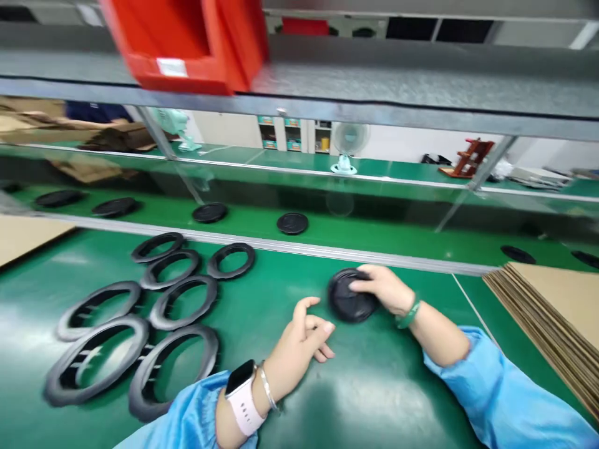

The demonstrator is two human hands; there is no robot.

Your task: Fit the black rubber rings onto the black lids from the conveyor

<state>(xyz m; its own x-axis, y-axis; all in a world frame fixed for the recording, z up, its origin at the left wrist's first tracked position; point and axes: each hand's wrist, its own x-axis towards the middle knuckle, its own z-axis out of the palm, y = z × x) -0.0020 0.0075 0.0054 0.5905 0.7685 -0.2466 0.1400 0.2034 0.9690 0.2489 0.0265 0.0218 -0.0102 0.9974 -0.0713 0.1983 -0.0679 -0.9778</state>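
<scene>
My right hand (386, 288) grips a round black disc-shaped part (349, 298) that rests on the green mat, fingers wrapped over its top edge. My left hand (306, 337) hovers just to the left of the disc, fingers loosely curled and apart, holding nothing. A white watch and a bracelet sit on my left wrist, a green band on my right. Both arms wear light blue sleeves.
Several black rings (185, 300) lie in a cluster at the left. More black discs (292, 222) sit on the green conveyor behind a metal rail. Stacked cardboard sheets (552, 312) lie at the right, another sheet (23, 234) at far left. A red bin (187, 43) stands on the overhead shelf.
</scene>
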